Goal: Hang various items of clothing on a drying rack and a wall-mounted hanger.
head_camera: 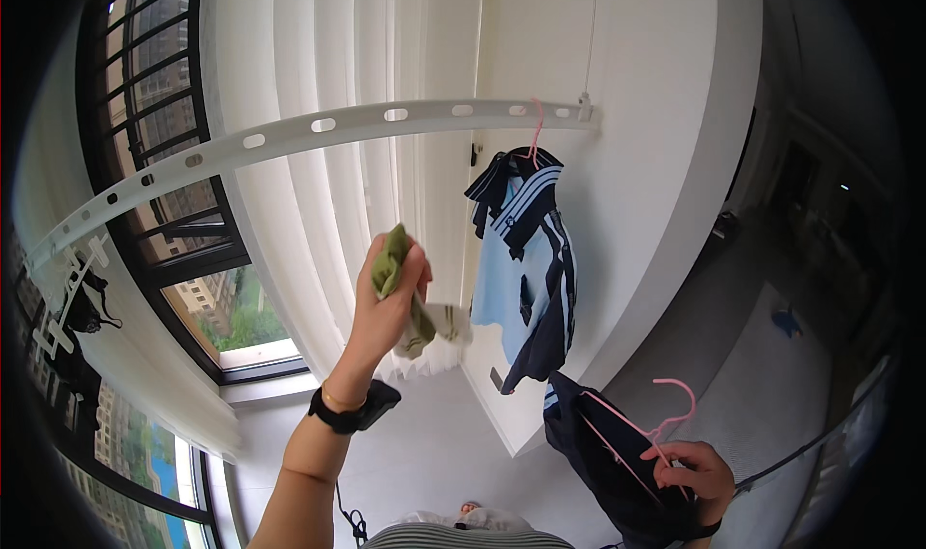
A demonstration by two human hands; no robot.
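Note:
Raised in front of me, my left hand (387,314) grips a bunched green sock (391,261) together with a whitish sock (450,322) that dangles by the wrist, slightly blurred. At the lower right, my right hand (691,469) holds a pink hanger (674,420) by its frame, below the hook. A dark navy garment (579,426) with a light blue striped edge is on that hanger, partly folded and covered by my right hand. Beyond my hands, a light blue and navy shirt (517,259) with a striped collar hangs by another pink hanger (536,133).
A white drying rail (354,120) with oval slots spans overhead, held by a cord (592,35). At its left end hangs a white clip hanger (72,296) with black underwear (87,306). White curtains (318,223) and black-framed windows (231,274) stand left; a white wall (622,151) is right.

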